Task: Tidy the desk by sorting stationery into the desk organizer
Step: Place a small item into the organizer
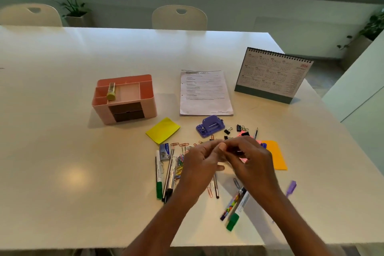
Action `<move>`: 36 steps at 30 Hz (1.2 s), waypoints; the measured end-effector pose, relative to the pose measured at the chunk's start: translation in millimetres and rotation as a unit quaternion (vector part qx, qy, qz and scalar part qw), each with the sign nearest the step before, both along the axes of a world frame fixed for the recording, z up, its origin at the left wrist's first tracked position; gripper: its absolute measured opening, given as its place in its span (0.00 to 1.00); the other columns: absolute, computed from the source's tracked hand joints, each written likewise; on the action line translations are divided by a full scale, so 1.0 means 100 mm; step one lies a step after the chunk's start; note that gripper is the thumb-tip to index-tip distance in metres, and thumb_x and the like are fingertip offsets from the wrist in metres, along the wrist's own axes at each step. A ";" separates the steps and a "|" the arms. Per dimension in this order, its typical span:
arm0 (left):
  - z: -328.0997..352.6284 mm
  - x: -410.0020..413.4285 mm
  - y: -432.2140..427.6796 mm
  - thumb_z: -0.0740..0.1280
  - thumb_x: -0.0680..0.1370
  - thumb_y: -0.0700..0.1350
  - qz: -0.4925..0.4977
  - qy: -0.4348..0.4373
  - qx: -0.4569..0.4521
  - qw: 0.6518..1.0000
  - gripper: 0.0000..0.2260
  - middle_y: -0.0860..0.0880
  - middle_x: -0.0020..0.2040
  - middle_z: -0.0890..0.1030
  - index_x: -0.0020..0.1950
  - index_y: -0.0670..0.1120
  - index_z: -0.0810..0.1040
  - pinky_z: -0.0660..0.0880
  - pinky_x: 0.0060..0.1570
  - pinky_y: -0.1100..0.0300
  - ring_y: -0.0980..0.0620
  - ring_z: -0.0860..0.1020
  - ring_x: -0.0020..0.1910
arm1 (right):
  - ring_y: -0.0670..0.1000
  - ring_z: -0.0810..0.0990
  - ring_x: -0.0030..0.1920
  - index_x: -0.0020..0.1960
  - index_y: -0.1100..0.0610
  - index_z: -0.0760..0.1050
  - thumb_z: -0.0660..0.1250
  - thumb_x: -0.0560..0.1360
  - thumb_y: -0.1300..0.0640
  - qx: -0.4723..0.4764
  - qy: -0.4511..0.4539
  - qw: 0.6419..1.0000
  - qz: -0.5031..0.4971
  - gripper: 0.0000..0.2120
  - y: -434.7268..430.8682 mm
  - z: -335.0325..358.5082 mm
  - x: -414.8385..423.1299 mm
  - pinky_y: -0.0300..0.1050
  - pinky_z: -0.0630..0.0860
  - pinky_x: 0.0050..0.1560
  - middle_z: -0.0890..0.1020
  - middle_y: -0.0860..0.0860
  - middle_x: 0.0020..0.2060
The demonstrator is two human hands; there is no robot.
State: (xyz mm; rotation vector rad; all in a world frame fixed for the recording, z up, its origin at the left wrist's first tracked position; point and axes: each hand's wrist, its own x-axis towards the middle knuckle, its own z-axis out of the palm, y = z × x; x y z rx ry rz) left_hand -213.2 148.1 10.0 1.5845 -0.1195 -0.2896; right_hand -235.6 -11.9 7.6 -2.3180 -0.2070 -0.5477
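You are working at a wide white table (pixel 62 110) under a window, with chairs behind. The pink desk organizer (pixel 124 98) holds only a glue stick (pixel 111 92), so I judge the task is hardly begun. Pens (pixel 168 174), paper clips (pixel 180 164), binder clips (pixel 241 128) and a hole punch (pixel 210 126) lie loose. Your left hand (pixel 200 162) and right hand (pixel 252 164) meet, fingers curled on something small; I cannot tell what.

left hand (pixel 202 158), right hand (pixel 252 160), fingertips meeting, curled
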 end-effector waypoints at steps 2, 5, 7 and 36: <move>0.03 0.05 0.11 0.68 0.84 0.46 0.058 0.014 -0.038 0.998 0.12 0.49 0.54 0.88 0.66 0.48 0.83 0.85 0.51 0.53 0.51 0.87 0.54 | 0.39 0.83 0.52 0.60 0.54 0.84 0.75 0.78 0.62 0.030 -0.009 0.999 0.032 0.11 0.15 0.06 0.11 0.31 0.80 0.51 0.84 0.44 0.52; 0.06 0.15 0.28 0.69 0.83 0.43 0.131 0.022 -0.084 0.988 0.12 0.47 0.56 0.88 0.66 0.45 0.83 0.85 0.54 0.52 0.48 0.87 0.55 | 0.40 0.85 0.52 0.59 0.54 0.86 0.76 0.77 0.64 0.072 -0.028 0.995 0.062 0.12 0.37 0.13 0.29 0.38 0.83 0.53 0.87 0.45 0.52; 0.10 0.20 0.41 0.69 0.83 0.40 0.161 0.022 -0.114 0.980 0.12 0.45 0.55 0.88 0.66 0.43 0.83 0.85 0.53 0.53 0.45 0.87 0.55 | 0.42 0.86 0.51 0.57 0.56 0.87 0.77 0.76 0.65 0.088 -0.045 0.992 0.082 0.11 0.53 0.17 0.41 0.42 0.84 0.51 0.88 0.46 0.50; 0.16 0.53 1.69 0.62 0.87 0.43 0.318 0.069 -0.161 0.932 0.11 0.43 0.50 0.88 0.63 0.48 0.83 0.83 0.60 0.46 0.45 0.88 0.52 | 0.48 0.86 0.40 0.48 0.58 0.84 0.74 0.78 0.65 -0.142 -0.083 0.966 0.197 0.03 2.54 0.18 2.75 0.45 0.84 0.39 0.87 0.52 0.43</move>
